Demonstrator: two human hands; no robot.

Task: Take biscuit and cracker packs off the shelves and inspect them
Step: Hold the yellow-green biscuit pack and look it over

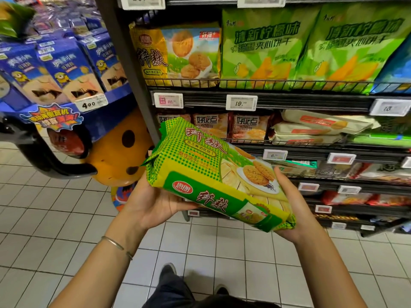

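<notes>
Biscuit pack, green and yellow, is held tilted in front of the shelves, clear of them. Its upper end is cupped by the left hand and its lower end gripped by the right hand. Fingers are mostly hidden behind it, seemingly curled round.
</notes>
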